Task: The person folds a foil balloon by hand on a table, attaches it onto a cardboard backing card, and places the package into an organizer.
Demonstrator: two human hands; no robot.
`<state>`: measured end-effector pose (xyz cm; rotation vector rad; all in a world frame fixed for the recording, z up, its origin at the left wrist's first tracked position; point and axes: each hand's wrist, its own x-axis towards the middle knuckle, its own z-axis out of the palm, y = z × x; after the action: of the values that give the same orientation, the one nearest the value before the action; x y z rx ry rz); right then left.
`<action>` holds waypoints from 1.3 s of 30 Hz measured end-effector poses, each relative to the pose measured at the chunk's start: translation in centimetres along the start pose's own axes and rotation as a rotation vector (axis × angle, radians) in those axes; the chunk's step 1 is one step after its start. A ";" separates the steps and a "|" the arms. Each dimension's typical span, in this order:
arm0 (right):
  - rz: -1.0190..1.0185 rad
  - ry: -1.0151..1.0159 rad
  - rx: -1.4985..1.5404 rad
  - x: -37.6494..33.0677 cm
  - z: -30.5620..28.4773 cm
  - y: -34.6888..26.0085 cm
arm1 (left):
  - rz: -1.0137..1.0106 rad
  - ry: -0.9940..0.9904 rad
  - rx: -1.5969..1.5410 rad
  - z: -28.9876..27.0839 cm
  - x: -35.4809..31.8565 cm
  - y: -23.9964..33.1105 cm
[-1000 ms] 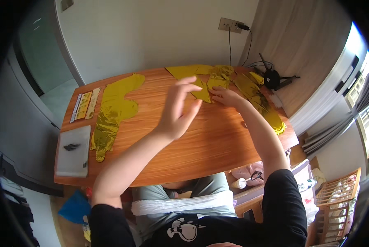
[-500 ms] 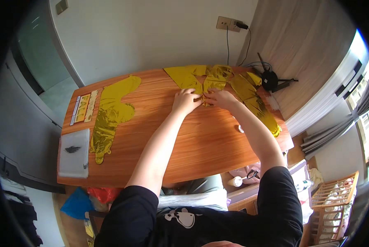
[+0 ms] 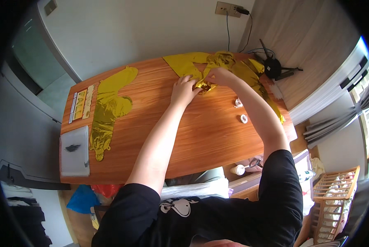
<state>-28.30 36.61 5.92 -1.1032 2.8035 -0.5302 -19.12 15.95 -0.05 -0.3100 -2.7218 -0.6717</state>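
Note:
At the far side of the wooden table (image 3: 164, 140), a flat, uninflated gold foil balloon (image 3: 184, 64) lies under both my hands. My left hand (image 3: 185, 91) holds its near edge between thumb and fingers. My right hand (image 3: 220, 77) pinches the foil just to the right, the fingertips partly hidden; the foil between the hands is crumpled and slightly raised. More gold foil (image 3: 256, 84) stretches along the right side, partly behind my right forearm. Another flat gold foil balloon (image 3: 110, 101) rests on the left half of the table, untouched.
Two small white rolls (image 3: 244, 119) sit below my right forearm. A black router (image 3: 274, 68) with antennas stands at the back right corner. Printed strips (image 3: 81, 105) and a translucent white pouch (image 3: 74, 152) lie at the left edge. A wooden rack (image 3: 335, 193) is lower right.
The view has tilted slightly. My right hand has lifted and curled, pulling up a bit of foil; the left hand stays near the balloon's edge. Both white rolls now show more fully.

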 end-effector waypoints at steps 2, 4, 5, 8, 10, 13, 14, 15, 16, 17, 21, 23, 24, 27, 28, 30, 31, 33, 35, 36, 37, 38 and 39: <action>0.149 -0.039 0.136 1.2 -0.2 0.2 | -0.025 0.038 0.017 -0.2 -0.2 -0.3; 0.309 -0.077 0.270 2.1 -0.5 1.2 | -0.050 0.008 0.036 -0.4 -0.1 -0.1; 0.316 -0.061 0.257 2.5 -0.7 1.7 | -0.052 0.007 0.040 -0.4 -0.2 -0.1; 0.367 0.117 0.354 2.9 -1.4 5.1 | 0.064 0.166 0.049 0.2 0.4 1.5; 0.366 0.251 0.488 4.0 -1.3 4.1 | 0.088 0.186 0.084 0.3 0.2 0.6; 0.385 0.275 0.473 4.8 -1.1 2.4 | 0.011 -0.042 0.094 0.1 0.7 -0.9; 0.259 0.307 0.350 4.8 -0.8 1.8 | 0.008 -0.035 0.103 0.0 0.8 -1.3; 0.147 0.340 0.219 4.3 -1.0 1.8 | -0.016 -0.090 0.127 0.1 0.8 -1.0; 0.150 0.344 0.217 4.3 -1.7 2.0 | -0.041 -0.144 0.153 0.2 0.8 -0.6; 0.176 0.270 0.149 4.5 -2.8 2.2 | -0.038 -0.142 0.153 0.3 0.8 -0.4; 0.208 0.253 0.149 4.7 -5.7 2.6 | -0.098 -0.149 0.217 0.0 0.7 0.3; 0.208 0.305 0.144 5.2 -7.3 3.1 | -0.117 -0.178 0.203 -0.2 0.8 0.5; 0.216 0.356 0.137 5.4 -8.3 3.5 | -0.122 -0.185 0.206 -0.1 1.0 0.9; 0.348 0.424 0.158 7.0 -11.5 2.6 | -0.147 -0.201 0.206 -0.3 0.7 0.7; 0.345 0.424 0.161 7.4 -12.7 2.5 | -0.152 -0.204 0.194 -0.4 0.6 0.7; 0.361 0.692 0.060 8.3 -15.4 2.3 | -0.147 -0.200 0.195 -0.5 0.6 0.4; 0.357 0.807 0.015 8.6 -16.8 2.5 | -0.137 -0.200 0.192 -0.4 0.7 0.4; 0.356 0.925 -0.035 8.9 -19.9 3.1 | -0.133 -0.190 0.185 -0.1 0.9 0.8; 0.212 1.077 -0.090 8.3 -23.3 3.9 | -0.124 -0.180 0.176 0.2 1.2 1.3; 0.207 1.077 -0.083 8.1 -24.1 3.9 | -0.124 -0.158 0.161 0.4 1.1 0.8; 0.108 1.009 0.086 7.6 -25.0 3.7 | -0.122 -0.137 0.144 0.4 1.0 0.5; 0.010 0.937 0.249 6.9 -26.0 3.5 | -0.125 -0.138 0.147 0.4 0.9 0.3; -0.086 0.861 0.407 6.0 -27.2 3.2 | -0.132 -0.144 0.156 0.4 0.8 0.3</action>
<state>-40.21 42.53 30.58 -1.0730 3.0167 -1.8703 -19.86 16.47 -0.01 -0.1475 -2.9314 -0.4836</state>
